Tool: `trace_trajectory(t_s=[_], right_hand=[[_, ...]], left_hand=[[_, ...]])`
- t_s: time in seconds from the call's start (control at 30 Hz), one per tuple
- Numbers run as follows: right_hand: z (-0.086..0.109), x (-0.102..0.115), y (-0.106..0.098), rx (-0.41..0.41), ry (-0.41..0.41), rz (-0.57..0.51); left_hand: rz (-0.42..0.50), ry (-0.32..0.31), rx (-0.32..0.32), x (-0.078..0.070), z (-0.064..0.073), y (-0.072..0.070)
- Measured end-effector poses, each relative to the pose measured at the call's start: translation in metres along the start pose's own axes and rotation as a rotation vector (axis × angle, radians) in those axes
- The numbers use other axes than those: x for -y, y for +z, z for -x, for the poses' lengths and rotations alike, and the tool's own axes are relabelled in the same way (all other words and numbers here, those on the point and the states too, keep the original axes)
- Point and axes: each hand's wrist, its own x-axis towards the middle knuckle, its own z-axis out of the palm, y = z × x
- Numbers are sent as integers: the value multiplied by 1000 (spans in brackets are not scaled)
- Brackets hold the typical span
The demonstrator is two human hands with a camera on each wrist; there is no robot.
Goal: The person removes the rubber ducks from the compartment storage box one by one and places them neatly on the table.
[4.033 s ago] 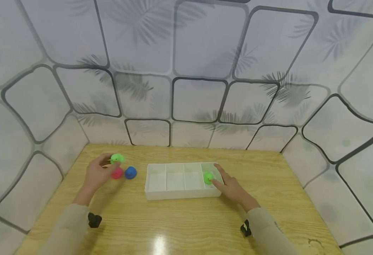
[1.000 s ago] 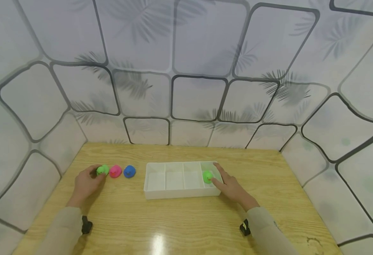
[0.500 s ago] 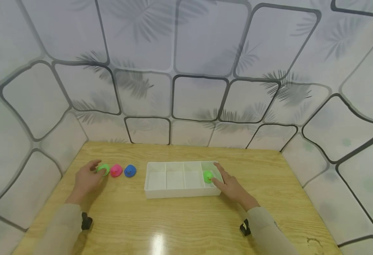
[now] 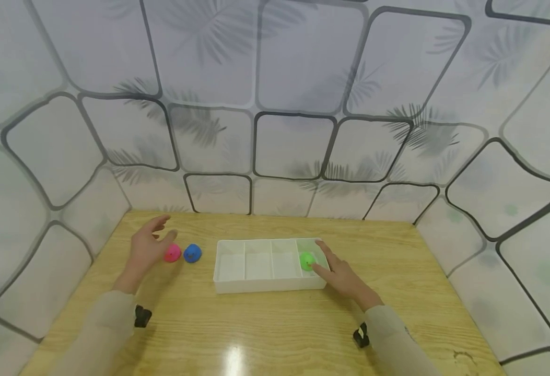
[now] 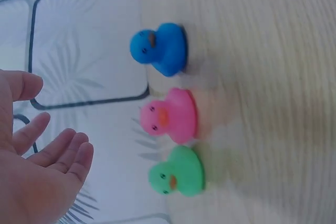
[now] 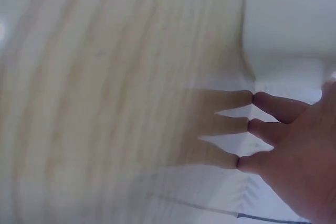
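Note:
My left hand (image 4: 145,250) hovers over the left of the table with nothing in it, fingers spread and slightly bent. In the left wrist view a green rubber duck (image 5: 178,172), a pink rubber duck (image 5: 170,117) and a blue rubber duck (image 5: 161,49) stand in a row beyond the fingers. The head view has this green duck hidden behind the hand. On the right, my right hand (image 4: 342,277) rests at the end of a white tray (image 4: 270,285), its thumb over the rim beside another green duck (image 4: 307,261). Its other fingers reach straight down to the table in the right wrist view.
The tray has several compartments in a row, and the second green duck sits in the rightmost one. A wood-grain table (image 4: 265,334) carries everything. Patterned cloth walls (image 4: 293,146) enclose it at the back and sides.
The left hand carried a green duck down to the left of the pink one and let go. It then rose and moved right. The right hand and tray stay put.

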Motion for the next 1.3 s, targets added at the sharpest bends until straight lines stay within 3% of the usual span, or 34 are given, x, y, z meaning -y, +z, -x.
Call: trace_trajectory(t_s=[0.2, 0.3, 0.57, 0.93, 1.3], right_hand=[[-1, -5, -9, 72, 31, -86], [-1, -8, -15, 120, -1, -162], [-3, -14, -23, 200, -49, -218], [-7, -14, -23, 197, -39, -244], [-6, -15, -22, 187, -24, -243]], left_hand=[[17, 47, 25, -18, -3, 10], [22, 58, 31, -26, -4, 16], [46, 95, 137, -48, -3, 36], [80, 174, 247, -81, -3, 67], [92, 290, 308, -107, 7, 113]])
